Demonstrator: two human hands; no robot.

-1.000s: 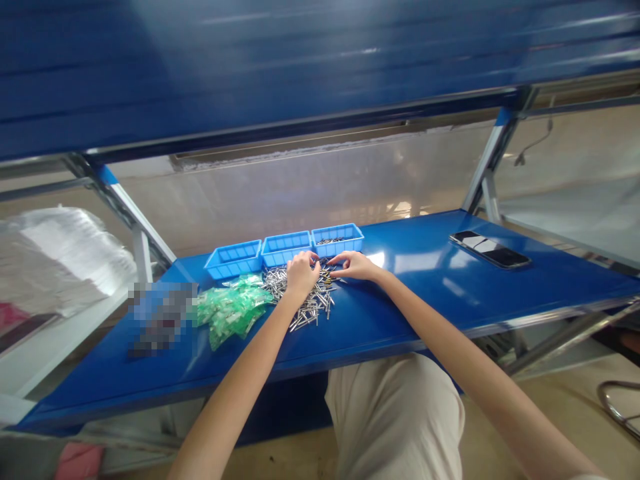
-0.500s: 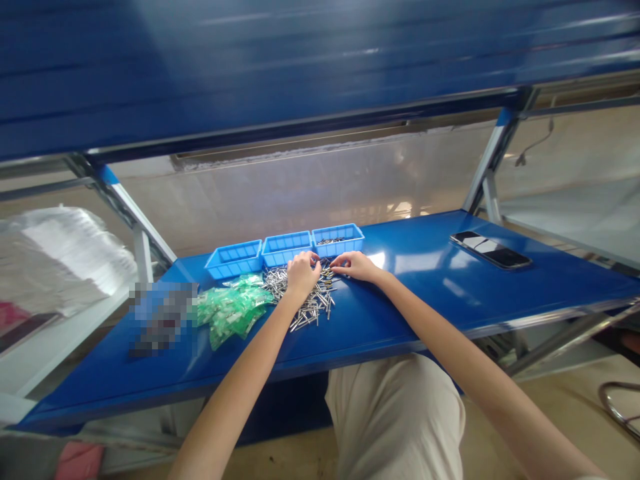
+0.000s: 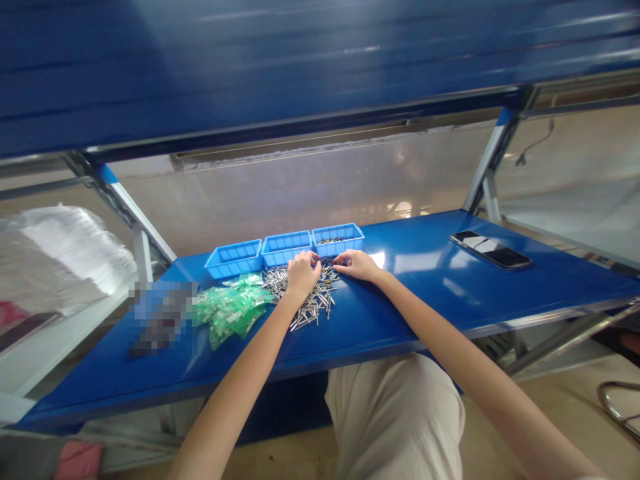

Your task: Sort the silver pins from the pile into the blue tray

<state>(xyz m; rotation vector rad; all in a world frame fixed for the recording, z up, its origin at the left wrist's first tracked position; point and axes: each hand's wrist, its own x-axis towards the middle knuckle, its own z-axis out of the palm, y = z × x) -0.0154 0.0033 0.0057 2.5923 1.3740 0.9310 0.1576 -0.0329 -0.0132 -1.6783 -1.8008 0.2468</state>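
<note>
A heap of small silver metal pins [image 3: 313, 308] lies on the blue table [image 3: 380, 320]. Over its upper part is my left hand [image 3: 303, 272], with thumb and fingers curled together; anything between them is too small to make out. My right hand [image 3: 356, 265] is at the heap's right edge, its thumb and fingertips close together, and what they hold is too small to tell. Behind the hands stand three blue trays in a row: the left [image 3: 234, 259] and middle [image 3: 287, 247] ones show no contents, while the right tray [image 3: 350, 233] holds some small metal pieces.
Green plastic bags [image 3: 233, 310] lie left of the heap. Farther left is a blurred-out object [image 3: 165, 320]. A phone [image 3: 490, 249] rests on the table's right side. Slanted metal supports stand at both sides, beneath an overhanging blue panel [image 3: 320, 60].
My right hand has shifted very slightly up and to the right. My left hand stays in almost the same place.
</note>
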